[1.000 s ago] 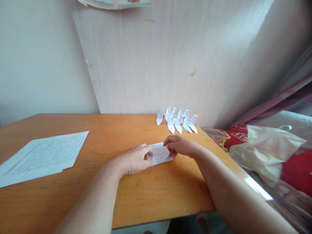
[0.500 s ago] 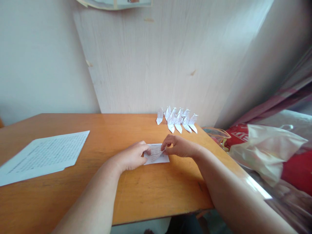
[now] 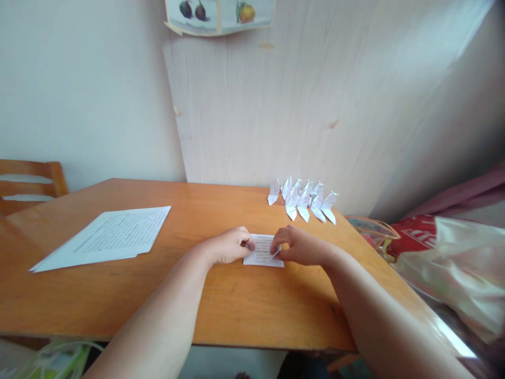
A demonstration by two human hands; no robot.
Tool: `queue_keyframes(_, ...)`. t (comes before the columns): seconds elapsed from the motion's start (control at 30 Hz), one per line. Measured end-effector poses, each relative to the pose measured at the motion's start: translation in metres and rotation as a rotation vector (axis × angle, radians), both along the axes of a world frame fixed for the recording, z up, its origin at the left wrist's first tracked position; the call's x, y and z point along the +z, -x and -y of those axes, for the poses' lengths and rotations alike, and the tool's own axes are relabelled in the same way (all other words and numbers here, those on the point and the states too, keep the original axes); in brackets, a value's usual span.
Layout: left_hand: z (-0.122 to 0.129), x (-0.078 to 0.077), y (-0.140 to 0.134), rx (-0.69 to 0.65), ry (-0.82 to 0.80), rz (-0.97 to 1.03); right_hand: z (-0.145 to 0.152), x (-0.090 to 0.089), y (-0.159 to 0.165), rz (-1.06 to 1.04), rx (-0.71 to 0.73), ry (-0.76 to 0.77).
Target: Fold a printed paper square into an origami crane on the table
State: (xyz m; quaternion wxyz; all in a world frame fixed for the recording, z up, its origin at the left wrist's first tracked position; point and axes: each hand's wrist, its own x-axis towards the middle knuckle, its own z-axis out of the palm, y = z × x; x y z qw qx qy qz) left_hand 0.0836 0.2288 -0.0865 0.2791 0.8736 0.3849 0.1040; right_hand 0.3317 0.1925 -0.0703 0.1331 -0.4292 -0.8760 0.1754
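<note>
A small folded sheet of printed paper point(image 3: 262, 251) lies on the wooden table between my hands. My left hand point(image 3: 233, 245) grips its left edge, thumb on top. At the right side, my right hand point(image 3: 295, 245) pinches a corner of the paper's upper layer, which lifts slightly off the layer below. Behind the right hand stand several folded paper cranes point(image 3: 303, 201), grouped near the table's back right edge.
A stack of printed sheets point(image 3: 122, 231) lies on the left of the wooden table point(image 3: 236, 310). Red and cream bags point(image 3: 453, 263) sit beyond the right edge. A wooden chair point(image 3: 31, 179) stands at the far left, and a fruit picture point(image 3: 221, 16) hangs on the wall.
The view has swung left, bringing the chair and more of the fruit picture into sight. My right hand has brought the lifted corner lower and further right; my left hand keeps its hold.
</note>
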Motion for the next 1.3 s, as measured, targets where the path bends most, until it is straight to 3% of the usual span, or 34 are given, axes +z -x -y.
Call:
queue_keyframes(0.17,-0.002,0.006,-0.004,0.025,0.01,-0.082,0.004,0.003,0.001,0.002,0.013,-0.002)
queue_keyframes(0.37,-0.008,0.014,0.003,-0.035,0.046,-0.106,0.005,0.004,0.002,0.036,0.007,-0.003)
queue_keyframes(0.67,-0.013,-0.003,0.013,-0.08,0.15,0.064,0.007,0.004,0.003,0.076,-0.022,0.07)
queue_keyframes(1.0,-0.007,-0.008,0.01,-0.042,0.058,0.078,0.012,0.003,0.002,0.073,-0.049,0.089)
queue_keyframes(1.3,0.004,0.008,0.011,-0.003,-0.094,-0.085,0.019,0.01,0.009,0.084,-0.062,0.1)
